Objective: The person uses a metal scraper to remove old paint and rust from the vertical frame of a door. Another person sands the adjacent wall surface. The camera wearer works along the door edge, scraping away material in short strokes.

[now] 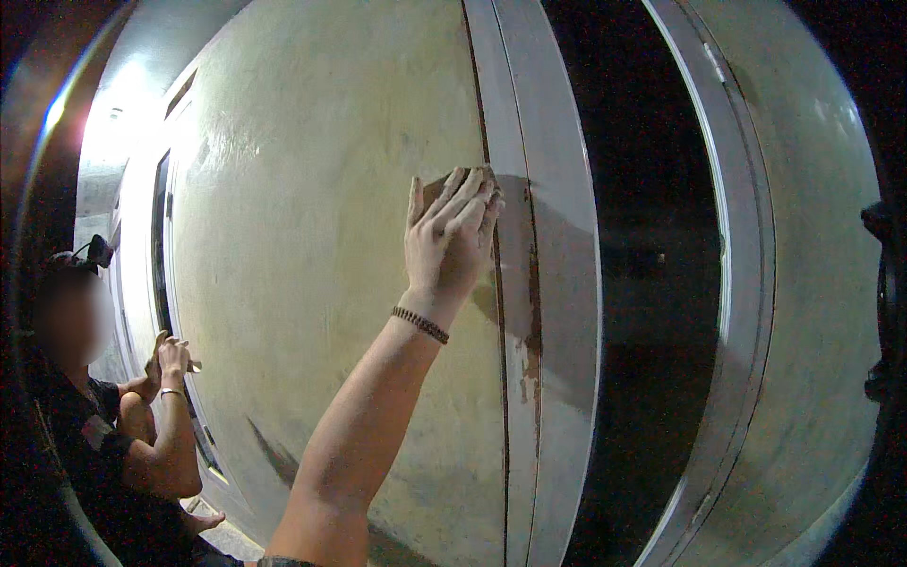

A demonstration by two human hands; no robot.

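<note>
My left hand (453,227) is raised against the wall where it meets the door frame. Pale dust coats its fingers. It presses a brown flat piece that looks like sandpaper (434,193) to the surface; most of the piece is hidden under the fingers. The little finger sticks out to the left, apart from the others. Right beside the hand runs the grey-white door frame (557,283), with a worn brown strip along its groove. The yellowish wall (312,236) lies behind my wrist and forearm. My right hand does not show.
At the left a person (94,406) sits low, hands (170,359) raised near another frame (162,236). A dark opening (652,283) stands to the right of my hand, bordered by a second frame post (732,283) with hinges. A bright lamp (118,113) shines at the upper left.
</note>
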